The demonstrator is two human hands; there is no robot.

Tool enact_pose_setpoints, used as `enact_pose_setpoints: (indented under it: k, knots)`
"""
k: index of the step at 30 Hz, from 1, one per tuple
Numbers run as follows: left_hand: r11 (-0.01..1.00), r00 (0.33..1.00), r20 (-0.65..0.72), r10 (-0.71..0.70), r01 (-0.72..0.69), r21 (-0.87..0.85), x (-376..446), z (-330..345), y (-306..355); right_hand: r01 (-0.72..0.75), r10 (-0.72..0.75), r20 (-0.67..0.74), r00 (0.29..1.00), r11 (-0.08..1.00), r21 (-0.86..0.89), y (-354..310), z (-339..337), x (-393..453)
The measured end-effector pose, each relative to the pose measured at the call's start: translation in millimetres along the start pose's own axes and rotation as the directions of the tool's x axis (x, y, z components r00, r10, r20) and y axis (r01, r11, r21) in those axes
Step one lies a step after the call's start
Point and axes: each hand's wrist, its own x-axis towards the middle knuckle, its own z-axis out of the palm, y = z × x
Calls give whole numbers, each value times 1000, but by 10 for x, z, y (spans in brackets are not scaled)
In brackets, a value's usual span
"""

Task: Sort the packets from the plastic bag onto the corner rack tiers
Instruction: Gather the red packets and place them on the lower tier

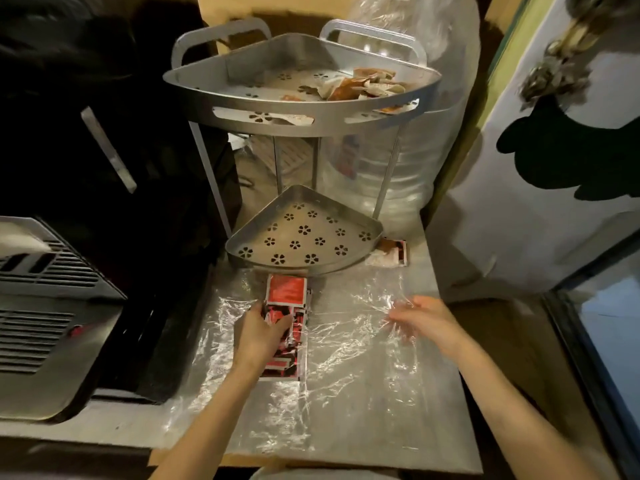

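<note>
A clear plastic bag (346, 344) lies flat on the counter in front of a metal two-tier corner rack (301, 123). Inside the bag sits a pile of red packets (286, 292). My left hand (258, 336) is closed on the packets in that pile. My right hand (426, 318) rests with fingers apart on the bag's right side, pressing the plastic. The rack's top tier (242, 98) holds several brown and white packets (360, 85) at its right. The bottom tier (301, 233) holds nothing. One red packet (393, 252) lies on the counter beside the bottom tier's right corner.
A grey appliance with vent slots (45, 306) stands to the left, beside a dark gap. A large clear water jug (408, 161) stands behind the rack. A wall and a glass door (602, 323) close the right side. The counter's front edge (346, 459) is near me.
</note>
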Motion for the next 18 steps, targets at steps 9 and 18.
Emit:
enact_pose_setpoints:
  k: [9,18]
  knots:
    - [750,865,-157,476,-306,586,-106,135,144,168,-368,-235,900,789,-591,96,205,109]
    - [472,780,334,528,-597,649,-39,858,168,282,-554,43,832,355,-891,-186,478,275]
